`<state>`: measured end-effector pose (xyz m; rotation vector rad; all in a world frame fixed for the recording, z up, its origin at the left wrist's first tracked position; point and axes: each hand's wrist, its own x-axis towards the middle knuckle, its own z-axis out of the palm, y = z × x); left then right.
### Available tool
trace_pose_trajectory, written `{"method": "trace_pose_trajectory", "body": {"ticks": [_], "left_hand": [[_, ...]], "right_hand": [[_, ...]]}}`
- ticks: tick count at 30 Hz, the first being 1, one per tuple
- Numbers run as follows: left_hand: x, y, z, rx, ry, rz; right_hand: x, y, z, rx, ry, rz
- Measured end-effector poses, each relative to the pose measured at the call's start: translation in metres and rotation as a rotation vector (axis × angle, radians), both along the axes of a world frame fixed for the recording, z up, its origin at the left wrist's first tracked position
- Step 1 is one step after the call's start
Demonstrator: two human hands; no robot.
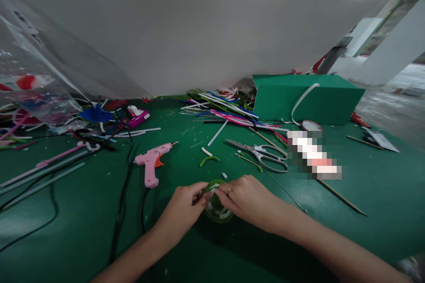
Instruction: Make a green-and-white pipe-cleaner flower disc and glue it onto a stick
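A small round cup-like piece of green and white pipe cleaners [219, 217] is held above the near edge of the table. My left hand [185, 207] grips its left rim between thumb and fingers. My right hand [248, 199] is closed at the right rim, its fingertips pressed on the white part inside; whether a loose bit is pinched there is hidden. Just beyond lie a small white piece [224, 175], a curved green pipe cleaner piece [210, 159] and a short white one [206, 152].
A pink glue gun [152, 163] lies left, its black cord running toward me. Scissors [262, 154] lie open-bladed to the right, near a wooden stick [345, 198]. Behind are piled pipe cleaners [226, 106], a green box [308, 97], a magenta power strip [139, 118] and a white panel [186, 40].
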<state>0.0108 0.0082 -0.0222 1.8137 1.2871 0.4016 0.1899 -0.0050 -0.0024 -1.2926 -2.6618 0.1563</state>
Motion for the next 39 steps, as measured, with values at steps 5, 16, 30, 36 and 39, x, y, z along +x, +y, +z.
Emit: {"method": "trace_pose_trajectory", "body": {"ticks": [5,16,30,36,39], "left_hand": [[0.0,0.001,0.0,0.002,0.031,-0.004],[-0.001,0.001,0.001,-0.009,-0.002,0.006],[-0.003,0.001,0.003,-0.073,-0.121,0.057],[-0.002,0.0,0.001,-0.065,-0.109,0.028],[-0.002,0.001,0.002,-0.074,-0.1,0.034]], "right_hand": [[0.002,-0.001,-0.001,-0.018,0.039,0.017],[0.004,-0.002,-0.006,-0.048,0.174,0.008],[0.016,0.003,0.003,-0.104,0.299,-0.051],[0.015,0.003,-0.001,-0.046,0.293,-0.048],[0.015,0.003,-0.002,-0.035,0.283,-0.033]]}}
